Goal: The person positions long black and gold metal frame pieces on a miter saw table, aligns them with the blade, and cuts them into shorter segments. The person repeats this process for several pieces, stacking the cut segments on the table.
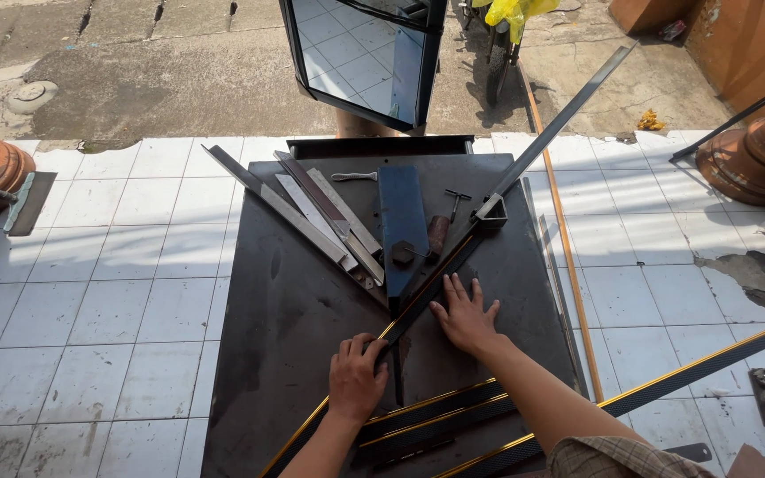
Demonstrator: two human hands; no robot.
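Lower centre of frame: our left hand (354,379), fingers wrapped round black gold-edged strip (427,296) lying diagonally on dark surface (294,301). Our right hand (465,314) just right of it, fingers spread open, palm flat on surface beside strip. Upper centre: metal bars (320,217), blue block (402,217).

Outdoor metalworking yard: dark steel worktable (294,292) on white tiled floor (108,265), cut aluminium profiles (320,212), hammer (440,232), concrete ground far side.
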